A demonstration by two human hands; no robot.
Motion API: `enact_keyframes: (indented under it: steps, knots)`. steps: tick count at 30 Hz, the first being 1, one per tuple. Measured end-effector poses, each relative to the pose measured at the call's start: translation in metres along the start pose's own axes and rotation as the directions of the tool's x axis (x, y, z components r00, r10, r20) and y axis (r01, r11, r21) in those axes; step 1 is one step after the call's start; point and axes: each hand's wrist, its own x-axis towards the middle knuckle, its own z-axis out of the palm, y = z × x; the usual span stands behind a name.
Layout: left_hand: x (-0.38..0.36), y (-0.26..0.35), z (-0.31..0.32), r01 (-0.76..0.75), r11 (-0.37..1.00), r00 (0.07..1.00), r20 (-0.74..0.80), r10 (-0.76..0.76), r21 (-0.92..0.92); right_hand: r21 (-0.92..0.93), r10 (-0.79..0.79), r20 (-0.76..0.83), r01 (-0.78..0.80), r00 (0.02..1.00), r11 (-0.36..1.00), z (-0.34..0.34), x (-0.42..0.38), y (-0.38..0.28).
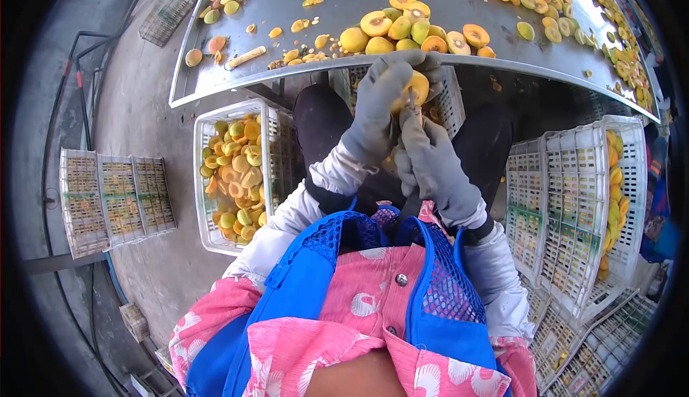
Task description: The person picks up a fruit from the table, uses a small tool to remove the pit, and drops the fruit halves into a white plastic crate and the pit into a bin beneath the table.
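Observation:
My left hand (379, 103), in a grey glove, is closed around a yellow peach half (416, 88) just below the table's near edge. My right hand (438, 164), also gloved, grips a small knife (411, 103) with a slim metal blade. The blade touches the cut face of the peach half; its handle is mostly hidden by my fingers. Right behind my hands, a pile of cut peaches (377, 24) lies on the metal table (301, 38), several with the pit still showing.
A white crate (202, 181) of peach halves stands left of my knees. More crates (560, 203) stand at the right, and another crate (118, 196) sits farther left. Peaches (545, 2) cover the table's far right. A wooden-handled tool (246, 57) lies near the table's left edge.

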Motion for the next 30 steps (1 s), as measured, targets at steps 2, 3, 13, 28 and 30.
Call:
enact_keyframes:
  steps: [2,3,13,28,30]
  knots:
    - [0.007,0.000,-0.003,0.008,0.997,1.000,0.012,-0.007,-0.080,-0.058,-0.071,-0.022,0.070,0.997,0.996,-0.001,0.003,0.002]
    - [0.012,0.001,-0.013,0.024,0.998,0.996,0.086,-0.029,0.065,-0.068,-0.109,-0.071,0.104,0.992,0.992,-0.001,0.004,0.005]
    - [0.004,0.006,0.010,0.260,0.952,0.950,-0.217,-0.223,0.161,0.078,0.169,0.106,-0.178,0.980,0.981,0.002,-0.011,-0.008]
    - [0.006,-0.028,-0.037,0.203,0.880,0.978,-0.131,-0.162,0.428,0.164,0.293,0.381,-0.376,0.877,0.912,-0.015,0.006,0.004]
    - [0.001,-0.018,-0.038,0.132,0.836,0.991,-0.050,-0.125,0.533,0.173,0.307,0.459,-0.423,0.834,0.890,-0.017,0.009,0.004]
